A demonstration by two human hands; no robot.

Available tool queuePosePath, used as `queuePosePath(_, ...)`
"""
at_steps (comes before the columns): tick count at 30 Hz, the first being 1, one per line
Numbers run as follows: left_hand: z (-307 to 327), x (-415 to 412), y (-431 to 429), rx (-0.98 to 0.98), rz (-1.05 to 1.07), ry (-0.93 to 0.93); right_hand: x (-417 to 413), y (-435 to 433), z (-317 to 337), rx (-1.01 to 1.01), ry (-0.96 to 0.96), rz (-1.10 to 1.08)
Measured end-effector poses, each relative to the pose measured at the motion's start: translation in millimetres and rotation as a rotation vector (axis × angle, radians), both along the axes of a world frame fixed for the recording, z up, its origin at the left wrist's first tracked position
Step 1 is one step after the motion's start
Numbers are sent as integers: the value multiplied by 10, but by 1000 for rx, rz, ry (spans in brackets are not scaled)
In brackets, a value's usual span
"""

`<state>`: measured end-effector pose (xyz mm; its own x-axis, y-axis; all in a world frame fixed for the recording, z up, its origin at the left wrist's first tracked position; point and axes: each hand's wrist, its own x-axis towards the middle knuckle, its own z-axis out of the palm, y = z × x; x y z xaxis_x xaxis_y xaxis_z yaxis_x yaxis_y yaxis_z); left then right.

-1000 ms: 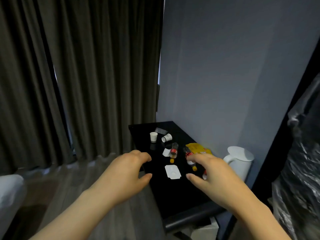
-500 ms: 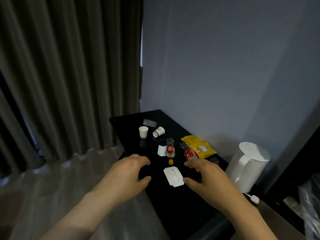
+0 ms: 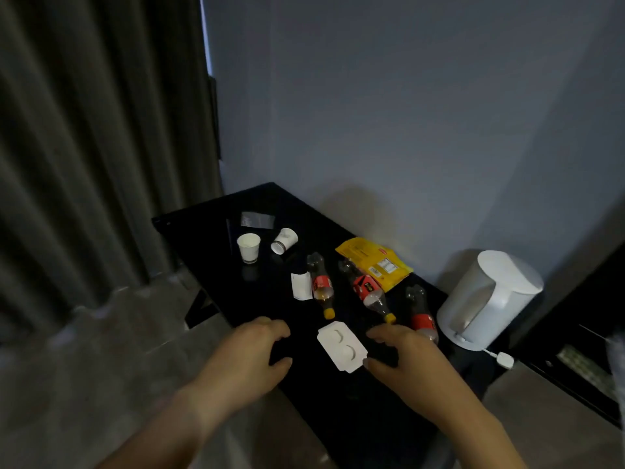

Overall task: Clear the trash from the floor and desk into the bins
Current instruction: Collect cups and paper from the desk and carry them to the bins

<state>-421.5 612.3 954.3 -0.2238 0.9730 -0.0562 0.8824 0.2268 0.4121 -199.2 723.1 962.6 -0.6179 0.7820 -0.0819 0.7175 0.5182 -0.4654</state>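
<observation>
Trash scattered on black counter (image 3: 209,231), none lifted
Left hand (image 3: 250,357) and right hand (image 3: 402,363) flank white card (image 3: 341,350), near side; both grips released, fingers loosely curled, holding nothing. Three bottles (image 3: 321,286) lie just beyond, yellow packet (image 3: 375,262) far right by wall, white kettle (image 3: 490,299) right

Black desk (image 3: 209,238), set against the wall. Laid on it:
- 1 upright cup (image 3: 249,248) and 1 tipped cup (image 3: 284,241) are placed near the far end, with a clear wrapper (image 3: 257,220) behind them.
- 1 slip (image 3: 301,286) is laid just beside the left bottle (image 3: 321,286).
- The middle bottle (image 3: 367,291) and right bottle (image 3: 421,314) are also laid flat.
- 1 yellow packet (image 3: 375,262) is laid by the wall.
- 1 white card (image 3: 342,346) is laid nearest.
- 1 kettle (image 3: 487,299) is stood at the right end.
</observation>
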Motion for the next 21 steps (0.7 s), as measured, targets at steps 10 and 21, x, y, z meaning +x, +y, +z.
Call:
queuePosePath(10,-313,-649,1201,-109,-51,-57,-502,1046,-467,-150,29,-64)
queuePosePath(21,-656,-1157,2012,-162,-101,-130,-970,1652,-713,-217,-7,-116)
